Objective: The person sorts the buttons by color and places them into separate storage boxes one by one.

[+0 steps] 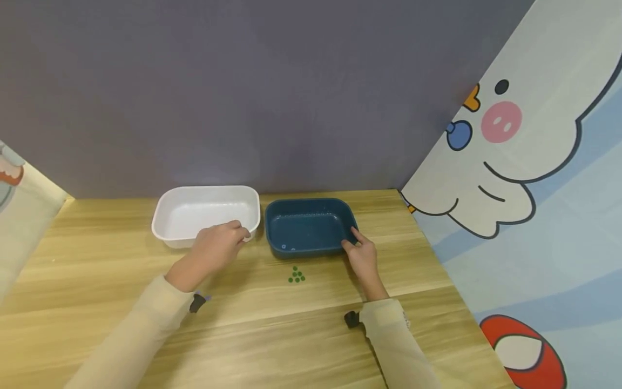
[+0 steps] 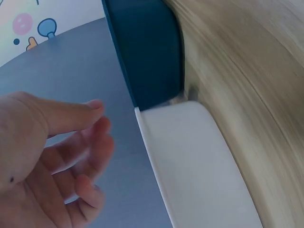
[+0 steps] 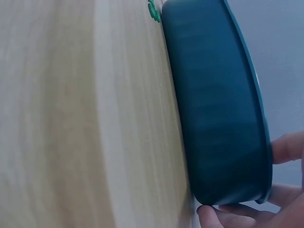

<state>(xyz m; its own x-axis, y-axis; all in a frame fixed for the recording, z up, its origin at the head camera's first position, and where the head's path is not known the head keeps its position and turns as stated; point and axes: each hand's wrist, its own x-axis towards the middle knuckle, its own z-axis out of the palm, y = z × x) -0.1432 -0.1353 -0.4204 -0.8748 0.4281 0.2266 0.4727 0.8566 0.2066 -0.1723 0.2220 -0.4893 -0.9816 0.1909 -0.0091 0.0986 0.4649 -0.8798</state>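
A white rectangular tray (image 1: 167, 229) and a dark blue tray (image 1: 311, 229) stand side by side at the back of the wooden table. My left hand (image 1: 218, 246) is over the white tray's front right corner. In the left wrist view its fingers (image 2: 102, 147) are loosely curled with the thumb close to them, and nothing shows between them. My right hand (image 1: 363, 259) grips the dark blue tray's front right corner. The right wrist view shows fingers and thumb on either side of that tray's wall (image 3: 218, 104). Two small pale rings (image 1: 289, 248) are inside the blue tray's front left.
A cluster of green dots (image 1: 296, 275) marks the wooden table (image 1: 272, 335) in front of the blue tray. Behind both trays rises a grey panel (image 1: 272, 97). A wall with cartoon drawings (image 1: 529, 216) stands to the right, and another printed surface (image 1: 19, 216) lies left.
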